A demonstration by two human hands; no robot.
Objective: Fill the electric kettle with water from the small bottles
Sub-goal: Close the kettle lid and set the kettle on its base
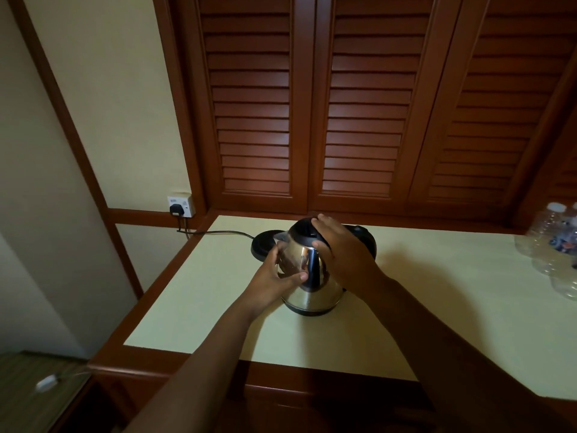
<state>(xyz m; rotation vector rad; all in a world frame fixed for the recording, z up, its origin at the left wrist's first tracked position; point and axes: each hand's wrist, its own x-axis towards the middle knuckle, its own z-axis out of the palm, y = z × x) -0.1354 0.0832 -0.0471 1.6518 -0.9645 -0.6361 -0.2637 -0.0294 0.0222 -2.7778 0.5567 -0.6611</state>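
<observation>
The kettle (312,276) stands on the bench (437,307), off its base (265,245), bottles (555,245) well apart at the right edge. Risk, as I judge it — prying the lid could tip the kettle. Left hand (278,276) fingers curl round the steel body; right hand (340,248) fingers curve over the lid — gripping its rim.

The room is dim and warm. A soft shadow falls right of the kettle (312,276), which shows glare. Edges bend strongly; the bottles (555,245) are blurred.
</observation>
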